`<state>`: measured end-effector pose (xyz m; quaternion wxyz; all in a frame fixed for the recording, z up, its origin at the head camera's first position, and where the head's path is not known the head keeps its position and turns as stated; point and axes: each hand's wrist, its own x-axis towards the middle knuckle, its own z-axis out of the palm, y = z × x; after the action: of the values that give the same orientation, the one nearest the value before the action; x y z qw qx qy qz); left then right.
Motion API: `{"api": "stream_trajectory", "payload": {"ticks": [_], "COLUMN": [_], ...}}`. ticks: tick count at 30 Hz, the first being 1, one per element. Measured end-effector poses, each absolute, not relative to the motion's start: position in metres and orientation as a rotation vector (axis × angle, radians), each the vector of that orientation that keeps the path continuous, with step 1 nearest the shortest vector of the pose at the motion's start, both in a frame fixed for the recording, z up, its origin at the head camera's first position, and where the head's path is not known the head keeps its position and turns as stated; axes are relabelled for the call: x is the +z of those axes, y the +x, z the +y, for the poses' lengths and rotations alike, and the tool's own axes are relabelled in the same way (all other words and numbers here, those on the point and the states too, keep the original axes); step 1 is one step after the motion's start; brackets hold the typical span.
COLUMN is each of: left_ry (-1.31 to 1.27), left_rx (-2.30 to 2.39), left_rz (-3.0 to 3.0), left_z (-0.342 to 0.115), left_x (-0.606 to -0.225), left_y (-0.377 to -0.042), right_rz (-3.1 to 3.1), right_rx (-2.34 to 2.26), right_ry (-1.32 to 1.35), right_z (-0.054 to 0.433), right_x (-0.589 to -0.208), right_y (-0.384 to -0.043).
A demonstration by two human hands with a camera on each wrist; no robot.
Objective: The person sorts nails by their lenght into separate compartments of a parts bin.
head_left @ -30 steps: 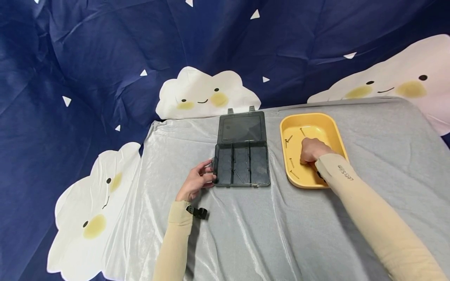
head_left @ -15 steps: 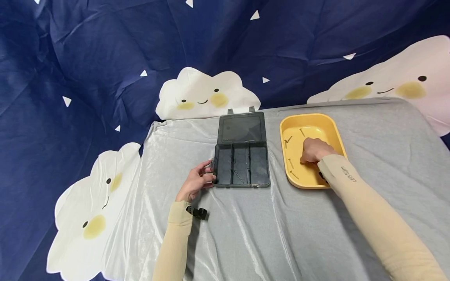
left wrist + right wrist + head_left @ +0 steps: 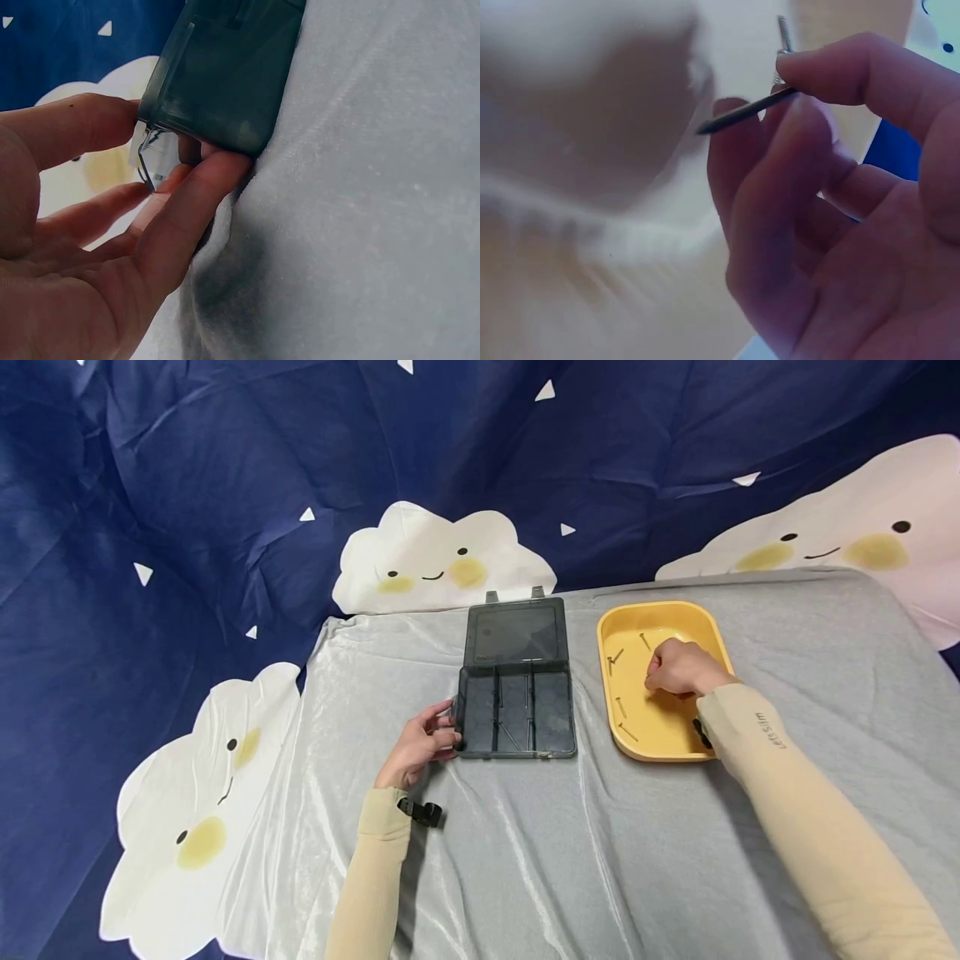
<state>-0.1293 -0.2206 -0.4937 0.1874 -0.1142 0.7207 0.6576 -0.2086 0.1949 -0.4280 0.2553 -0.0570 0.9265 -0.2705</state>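
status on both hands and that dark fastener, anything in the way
Left hand holds box edge. Right hand pinches dark fastener over tray. Tray rim between fastener and box.

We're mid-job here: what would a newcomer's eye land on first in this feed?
Probably the bright yellow tray on the gray cloth, right of the open dark box, with the right hand over it pinching a thin, pointed fastener. Then the left hand touching the box's left side, and the smiling white cloud on the navy backdrop behind the box.
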Motion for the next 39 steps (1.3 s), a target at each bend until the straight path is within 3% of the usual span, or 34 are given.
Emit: {"api": "stream_trajectory", "payload": {"ticks": [39], "left_ry": [-0.327], "left_rx": [1.858], "left_rz": [2.027], "left_z": [-0.219], "left_x": [-0.493], "left_y": [-0.128], "right_rz": [2.451], "right_rx": [-1.157], "right_ry": [-0.089], "right_z": [0.207], "right_x": [-0.398], "right_y": [-0.2]}}
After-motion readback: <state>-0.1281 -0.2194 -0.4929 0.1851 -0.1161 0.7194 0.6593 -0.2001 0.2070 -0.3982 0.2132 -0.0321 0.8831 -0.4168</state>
